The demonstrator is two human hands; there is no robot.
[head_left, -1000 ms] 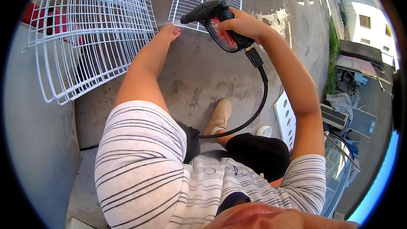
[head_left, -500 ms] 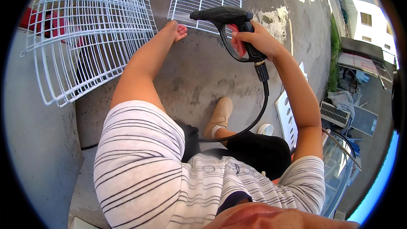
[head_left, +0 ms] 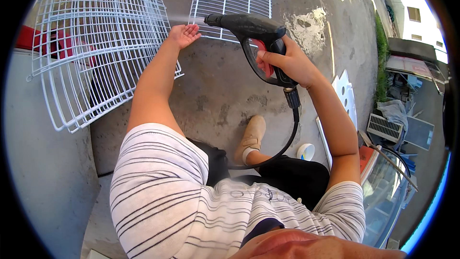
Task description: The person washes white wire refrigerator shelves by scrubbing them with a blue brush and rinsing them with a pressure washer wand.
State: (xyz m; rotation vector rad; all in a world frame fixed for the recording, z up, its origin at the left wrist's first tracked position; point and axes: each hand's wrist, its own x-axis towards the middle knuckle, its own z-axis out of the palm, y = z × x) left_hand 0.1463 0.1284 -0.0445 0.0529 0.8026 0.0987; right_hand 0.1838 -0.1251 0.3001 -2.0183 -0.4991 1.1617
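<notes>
My right hand (head_left: pixel 292 62) is wrapped round the grip of a black pressure washer gun (head_left: pixel 249 25), with fingers at its red trigger (head_left: pixel 260 46). White spray (head_left: pixel 179 18) leaves the nozzle leftward, at a stack of white wire racks (head_left: pixel 103 29) on the left. My left hand (head_left: pixel 185 35) is palm up with fingers stretched out, just below the spray and by the stack's right edge. It holds nothing that I can see. A black hose (head_left: pixel 293 120) runs down from the gun and curves across my legs. Another white wire rack (head_left: pixel 235 0) lies on the ground beyond the gun.
A grey panel or wall (head_left: pixel 48 115) stands at the left, with something red (head_left: pixel 28 38) behind the racks. White boards with round holes (head_left: pixel 346 97) lean to my right, near a white tub (head_left: pixel 305 152). Further right are a vent grille (head_left: pixel 384 127) and a glass-sided case (head_left: pixel 383 192).
My left hand has shifted left toward the rack stack, its palm turned up more. The gun's nozzle has moved slightly left, and the spray looks thicker. The whole view has shifted a little.
</notes>
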